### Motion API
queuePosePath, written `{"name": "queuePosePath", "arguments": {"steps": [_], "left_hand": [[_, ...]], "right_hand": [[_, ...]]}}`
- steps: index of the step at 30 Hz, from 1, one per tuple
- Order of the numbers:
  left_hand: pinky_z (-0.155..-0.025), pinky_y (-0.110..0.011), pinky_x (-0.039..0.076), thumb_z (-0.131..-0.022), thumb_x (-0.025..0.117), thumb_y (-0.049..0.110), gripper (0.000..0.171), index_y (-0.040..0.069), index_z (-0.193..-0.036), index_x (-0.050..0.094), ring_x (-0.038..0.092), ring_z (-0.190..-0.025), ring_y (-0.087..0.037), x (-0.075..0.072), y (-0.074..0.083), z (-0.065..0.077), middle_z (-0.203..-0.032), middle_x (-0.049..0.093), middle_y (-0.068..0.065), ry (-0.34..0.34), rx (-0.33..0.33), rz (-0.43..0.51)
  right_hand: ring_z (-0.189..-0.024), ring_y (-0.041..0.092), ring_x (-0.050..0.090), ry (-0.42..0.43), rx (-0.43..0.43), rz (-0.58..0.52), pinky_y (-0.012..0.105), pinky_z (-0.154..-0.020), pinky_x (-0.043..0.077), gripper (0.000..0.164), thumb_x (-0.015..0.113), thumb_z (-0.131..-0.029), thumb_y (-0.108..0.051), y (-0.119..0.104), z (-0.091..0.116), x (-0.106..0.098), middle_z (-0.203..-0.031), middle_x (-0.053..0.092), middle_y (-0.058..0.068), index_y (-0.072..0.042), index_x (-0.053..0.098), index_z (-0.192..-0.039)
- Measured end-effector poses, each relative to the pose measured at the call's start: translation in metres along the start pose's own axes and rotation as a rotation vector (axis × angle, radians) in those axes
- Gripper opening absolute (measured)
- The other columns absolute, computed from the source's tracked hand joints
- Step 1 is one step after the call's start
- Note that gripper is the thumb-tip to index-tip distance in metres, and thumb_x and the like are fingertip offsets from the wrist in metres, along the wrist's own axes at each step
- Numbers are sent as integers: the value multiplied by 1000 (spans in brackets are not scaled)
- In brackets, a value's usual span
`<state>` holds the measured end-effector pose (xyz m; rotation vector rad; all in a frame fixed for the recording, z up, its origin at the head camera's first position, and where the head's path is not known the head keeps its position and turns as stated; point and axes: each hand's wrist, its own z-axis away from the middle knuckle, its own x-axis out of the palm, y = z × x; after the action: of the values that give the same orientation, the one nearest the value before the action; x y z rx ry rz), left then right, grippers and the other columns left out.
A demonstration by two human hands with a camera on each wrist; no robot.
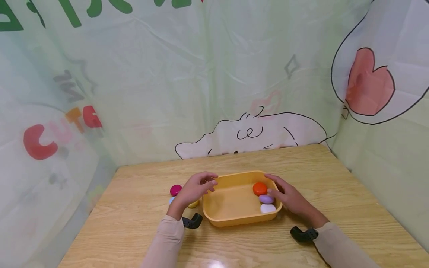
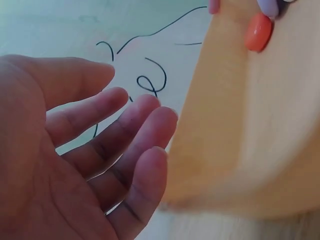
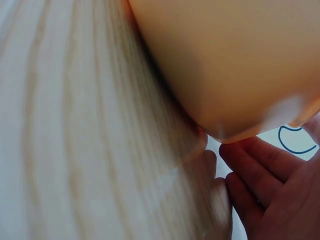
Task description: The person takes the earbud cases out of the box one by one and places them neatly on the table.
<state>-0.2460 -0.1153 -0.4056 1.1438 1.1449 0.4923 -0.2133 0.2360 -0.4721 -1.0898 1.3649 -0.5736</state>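
Note:
A yellow plastic tray (image 1: 231, 223) sits on the table, with an orange-red oval piece (image 1: 259, 188), a purple one (image 1: 266, 199) and a white one (image 1: 268, 208) in its right end. My right hand (image 1: 289, 195) holds the tray's right end, thumb over the rim and fingers along the outside of the wall (image 3: 215, 90). At the opposite end my left hand (image 1: 194, 191) hovers by the rim, its fingers loosely bent and nothing in them. Partly behind that hand lie a magenta piece (image 1: 175, 190), a light blue piece (image 1: 171, 200) and a yellow piece (image 1: 193, 204).
The wooden table (image 1: 134, 223) reaches back to a printed cloth backdrop (image 1: 151, 93) that also hangs along both sides. Black straps with camera mounts sit on both wrists, the left mount (image 1: 193, 221) close to the tray's near left corner.

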Motion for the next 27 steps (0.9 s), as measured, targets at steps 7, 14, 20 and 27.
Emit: {"name": "queuePosePath", "arguments": {"steps": [7, 14, 20, 27], "left_hand": [[-87, -49, 53, -100, 64, 32, 38, 8, -130, 64, 66, -99, -34, 10, 5, -19, -109, 69, -8, -96, 7, 21], [-88, -43, 54, -101, 62, 31, 38, 8, -131, 64, 63, -105, -41, 25, 21, -39, -105, 70, 0, -187, 28, 2], [-84, -33, 55, -100, 64, 30, 38, 8, -131, 64, 66, -102, -32, 38, 30, -55, -111, 70, -7, -256, 30, -18], [-81, -30, 56, -99, 63, 29, 39, 4, -130, 64, 67, -95, -16, 55, 26, -73, -113, 68, -3, -351, 28, -40]], "right_hand": [[-145, 46, 26, 1, 11, 12, 64, -111, 24, 56, 57, -103, -27, 2, 1, 2, -159, 30, 19, -14, 36, -154], [-145, 45, 25, 4, 24, 16, 64, -111, 23, 56, 56, -104, -30, 6, -1, 1, -160, 29, 18, -16, 36, -155], [-144, 45, 27, -3, -4, 1, 65, -111, 24, 55, 55, -104, -27, 6, -2, 1, -159, 31, 19, -14, 36, -154], [-144, 44, 29, -8, 5, -1, 64, -111, 24, 56, 56, -103, -26, 3, -1, 0, -159, 31, 18, -17, 36, -155]]}}
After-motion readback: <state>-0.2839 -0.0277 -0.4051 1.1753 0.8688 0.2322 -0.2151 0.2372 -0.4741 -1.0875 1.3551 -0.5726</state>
